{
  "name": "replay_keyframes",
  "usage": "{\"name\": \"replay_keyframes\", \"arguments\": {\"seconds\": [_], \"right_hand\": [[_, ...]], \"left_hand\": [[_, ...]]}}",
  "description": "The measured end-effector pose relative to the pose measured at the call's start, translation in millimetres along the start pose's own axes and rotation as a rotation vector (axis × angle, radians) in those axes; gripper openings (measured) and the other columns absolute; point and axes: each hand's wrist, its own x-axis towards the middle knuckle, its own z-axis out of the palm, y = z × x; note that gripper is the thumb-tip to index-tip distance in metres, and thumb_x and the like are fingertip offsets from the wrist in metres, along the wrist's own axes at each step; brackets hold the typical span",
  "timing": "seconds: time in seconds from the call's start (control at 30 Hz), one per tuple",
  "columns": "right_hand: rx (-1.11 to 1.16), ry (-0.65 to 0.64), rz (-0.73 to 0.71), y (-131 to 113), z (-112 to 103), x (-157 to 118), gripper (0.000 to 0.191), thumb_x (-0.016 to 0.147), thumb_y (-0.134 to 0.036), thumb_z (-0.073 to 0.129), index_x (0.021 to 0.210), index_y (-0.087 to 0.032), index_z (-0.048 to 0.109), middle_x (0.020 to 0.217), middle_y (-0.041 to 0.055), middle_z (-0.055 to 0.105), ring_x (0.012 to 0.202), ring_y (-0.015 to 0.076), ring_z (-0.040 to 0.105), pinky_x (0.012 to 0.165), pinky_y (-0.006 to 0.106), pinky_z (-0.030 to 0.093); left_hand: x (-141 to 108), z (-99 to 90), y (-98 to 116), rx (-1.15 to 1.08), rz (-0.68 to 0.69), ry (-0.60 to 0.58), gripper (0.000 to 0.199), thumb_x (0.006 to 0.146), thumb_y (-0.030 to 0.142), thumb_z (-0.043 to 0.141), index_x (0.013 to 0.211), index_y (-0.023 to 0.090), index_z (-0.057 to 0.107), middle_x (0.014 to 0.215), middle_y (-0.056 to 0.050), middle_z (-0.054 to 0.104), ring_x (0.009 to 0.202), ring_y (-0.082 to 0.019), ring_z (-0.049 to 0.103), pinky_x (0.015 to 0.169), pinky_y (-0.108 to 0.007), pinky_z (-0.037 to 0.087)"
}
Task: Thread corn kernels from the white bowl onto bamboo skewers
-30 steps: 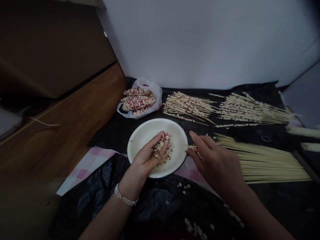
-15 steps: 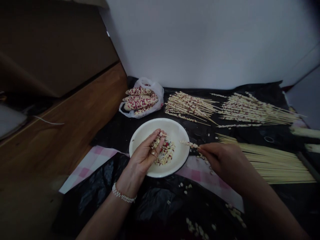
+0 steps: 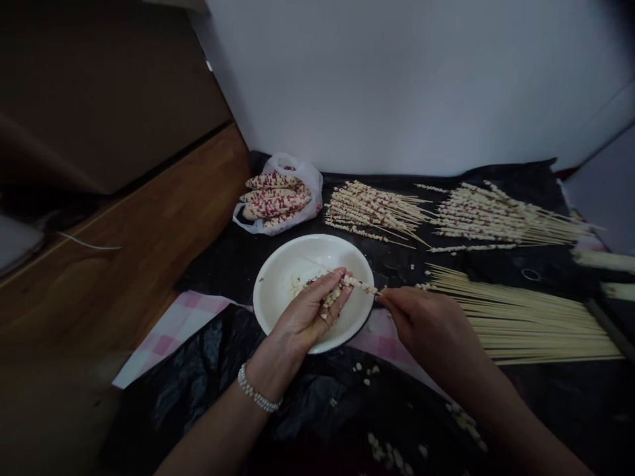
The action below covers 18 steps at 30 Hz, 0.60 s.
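Observation:
A thin wooden skewer (image 3: pixel 364 286) threaded with pale and dark red corn kernels lies between my two hands. My right hand (image 3: pixel 431 324) pinches its right end, next to the threaded kernels. Cupped over a white bowl (image 3: pixel 278 271), my left hand (image 3: pixel 305 317) holds loose corn kernels (image 3: pixel 331 299) in the palm. Its thumb and fingertips close around the skewer, whose bare tip sticks out to the left over the bowl. More kernels lie in the bowl, partly hidden behind my left hand.
Speckled corn cobs (image 3: pixel 275 201) sit in a plastic bag (image 3: pixel 311 175) behind the bowl. Two piles of filled skewers (image 3: pixel 372 208) lie along the wall. Bare skewers (image 3: pixel 536 317) spread out at right. Loose kernels dot the black plastic sheet (image 3: pixel 307 410) in front.
My right hand has moved left, bringing the skewer into my left hand's fingers; its tip now passes beyond them. My left hand has shifted slightly right and down.

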Motion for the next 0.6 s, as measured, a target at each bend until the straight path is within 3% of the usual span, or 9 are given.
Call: {"name": "replay_keyframes", "arguments": {"seconds": [0.2,0.3,0.37,0.47,0.6], "right_hand": [[-0.168,-0.003,0.051,7.8,-7.3,2.0,0.020,0.089,-0.030,0.050,0.090,-0.029,0.070,0.073,-0.0020,0.068,0.063,0.0144,0.059,0.052,0.027,0.030],[-0.286,0.077,0.055,11.7,-13.6,3.8,0.018,0.087,-0.032,0.053,0.088,-0.028,0.070,0.072,-0.0009,0.066,0.065,0.0170,0.058,0.052,0.029,0.029],[-0.314,0.168,-0.005,9.6,-15.4,5.1,0.024,0.086,-0.036,0.056,0.102,-0.023,0.067,0.081,0.0028,0.068,0.075,0.0200,0.059,0.059,0.031,0.035],[-0.294,0.272,-0.140,-0.8,-11.9,6.3,0.047,0.085,-0.044,0.056,0.121,-0.014,0.057,0.100,0.0099,0.066,0.090,0.0241,0.057,0.078,0.037,0.039],[-0.253,0.267,-0.235,-12.2,3.0,4.6,0.039,0.089,-0.033,0.051,0.122,-0.013,0.054,0.104,0.0101,0.065,0.091,0.0221,0.057,0.082,0.035,0.039]], "left_hand": [[2.2,-4.3,14.2,0.011,0.010,-0.022,0.017,0.077,0.003,0.062,0.092,0.007,0.069,0.093,-0.011,0.072,0.086,-0.019,0.069,0.077,-0.028,0.060],[2.5,-5.4,25.3,-0.015,0.090,0.025,0.017,0.080,0.003,0.060,0.095,0.007,0.068,0.089,-0.009,0.072,0.084,-0.016,0.069,0.076,-0.024,0.059],[1.9,-4.9,26.6,-0.042,0.098,0.025,0.019,0.080,0.003,0.060,0.097,0.007,0.067,0.088,-0.009,0.072,0.084,-0.017,0.070,0.076,-0.024,0.059],[-0.3,-1.8,15.9,-0.098,0.019,0.008,0.021,0.080,0.003,0.059,0.099,0.007,0.066,0.088,-0.010,0.072,0.085,-0.018,0.070,0.076,-0.026,0.059],[-4.1,2.9,-5.1,-0.123,-0.108,-0.119,0.022,0.082,0.003,0.056,0.101,0.008,0.065,0.089,-0.011,0.072,0.081,-0.018,0.070,0.076,-0.029,0.059]]}}
